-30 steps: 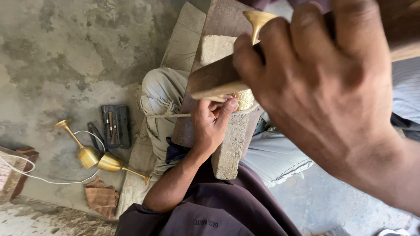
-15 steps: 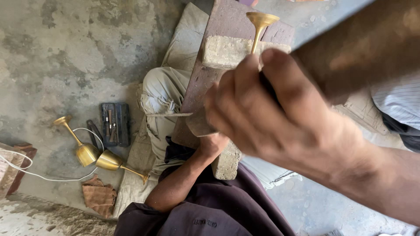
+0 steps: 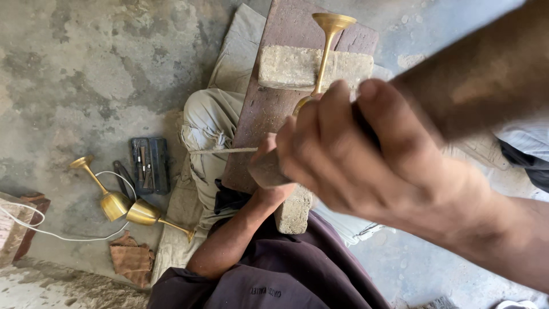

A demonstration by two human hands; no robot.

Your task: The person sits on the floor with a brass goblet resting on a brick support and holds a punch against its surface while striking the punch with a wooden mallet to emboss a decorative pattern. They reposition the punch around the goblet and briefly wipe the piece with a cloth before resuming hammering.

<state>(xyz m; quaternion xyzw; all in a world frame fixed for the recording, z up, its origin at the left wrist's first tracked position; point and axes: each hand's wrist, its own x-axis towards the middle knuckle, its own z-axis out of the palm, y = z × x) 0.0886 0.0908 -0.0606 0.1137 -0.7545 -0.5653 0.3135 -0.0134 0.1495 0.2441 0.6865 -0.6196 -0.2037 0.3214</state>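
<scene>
The right hand [image 3: 366, 154] is clenched around a wooden mallet [image 3: 480, 80]. At seven o'clock from it, the left hand [image 3: 269, 166] steadies a brass goblet [image 3: 326, 51] on the wooden board [image 3: 269, 109]; its grip is hidden.

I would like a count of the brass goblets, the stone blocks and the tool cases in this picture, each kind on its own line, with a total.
Brass goblets: 3, one on the wooden board beyond the right hand, two on the floor.
Stone blocks: 2, one on the board, one at its near end.
Tool cases: 1.
Total: 6.
</scene>
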